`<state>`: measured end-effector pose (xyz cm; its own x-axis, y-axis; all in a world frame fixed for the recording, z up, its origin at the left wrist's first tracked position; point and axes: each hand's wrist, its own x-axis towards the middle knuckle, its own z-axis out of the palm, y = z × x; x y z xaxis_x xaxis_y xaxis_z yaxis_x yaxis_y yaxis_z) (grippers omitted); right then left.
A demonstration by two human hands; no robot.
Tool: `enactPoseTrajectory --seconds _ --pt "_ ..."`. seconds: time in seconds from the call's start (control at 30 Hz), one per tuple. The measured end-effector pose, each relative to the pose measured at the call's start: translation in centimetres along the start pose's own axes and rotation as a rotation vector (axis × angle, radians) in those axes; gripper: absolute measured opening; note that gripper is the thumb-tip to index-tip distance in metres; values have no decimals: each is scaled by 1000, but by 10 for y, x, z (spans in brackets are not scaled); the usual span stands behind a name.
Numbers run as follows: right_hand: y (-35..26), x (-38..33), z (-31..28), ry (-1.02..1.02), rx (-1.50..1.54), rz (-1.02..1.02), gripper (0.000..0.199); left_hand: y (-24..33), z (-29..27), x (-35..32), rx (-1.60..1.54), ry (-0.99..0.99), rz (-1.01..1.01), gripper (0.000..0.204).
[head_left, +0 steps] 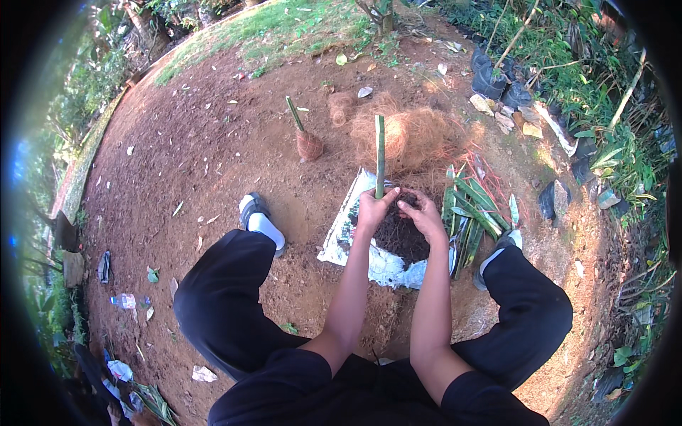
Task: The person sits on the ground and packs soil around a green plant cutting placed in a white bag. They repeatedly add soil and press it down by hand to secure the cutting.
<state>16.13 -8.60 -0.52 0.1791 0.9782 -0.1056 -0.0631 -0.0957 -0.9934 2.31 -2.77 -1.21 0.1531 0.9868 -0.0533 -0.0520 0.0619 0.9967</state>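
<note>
Bare reddish ground (pixel 177 170), with a leaf cutting (pixel 380 153) upright in the left hand (pixel 374 206)

Brown earth strewn with dry leaves spreads all around, with green grass (pixel 277 35) along the far edge and dense plants (pixel 568 46) on the right. A person sits low with knees apart, both forearms reaching forward over a white sack (pixel 387 268) spread between the feet. Dark soil (pixel 405 238) lies on the sack.

The left hand is closed around the lower part of the green leaf cutting, which stands nearly vertical above the sack; its bottom end is hidden by the hand. The right hand (pixel 426 216) is just beside it, fingers curled and thumb bent inward, over the soil; whether it pinches anything cannot be told.

Beyond the sack lies a loose heap of orange-brown fibre (pixel 419 135), with a smaller fibre clump (pixel 341 108) to its left. Further left, a fibre-wrapped ball (pixel 310 145) sits on the ground with a green stalk (pixel 294 113) rising at a slant from its top. Right of the sack, long green leaves (pixel 477 209) lie piled near the right shoe (pixel 508 241).
</note>
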Motion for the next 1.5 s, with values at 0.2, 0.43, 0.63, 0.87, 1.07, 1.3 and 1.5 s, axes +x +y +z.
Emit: enactPoseTrajectory --seconds 0.2,0.43,0.63,0.87,1.07,1.3,1.5 --pt "5 -1 -11 89 -15 145 37 3 -9 8 125 -166 -252 25" --pt "11 -2 -30 269 121 243 32 -2 -5 21 151 107 -12 35" --pt "25 4 -26 254 193 189 26 -8 3 10 134 126 -27 46" --pt "38 11 -23 488 211 178 22 2 5 2 40 111 -121 50" --pt "25 1 -34 396 602 204 30 9 0 -1 78 97 -125 49" --pt "29 -3 -46 374 473 158 33 9 -7 1 85 113 -133 45" --pt "42 -1 -49 467 355 161 19 5 -12 6 53 124 -158 44"
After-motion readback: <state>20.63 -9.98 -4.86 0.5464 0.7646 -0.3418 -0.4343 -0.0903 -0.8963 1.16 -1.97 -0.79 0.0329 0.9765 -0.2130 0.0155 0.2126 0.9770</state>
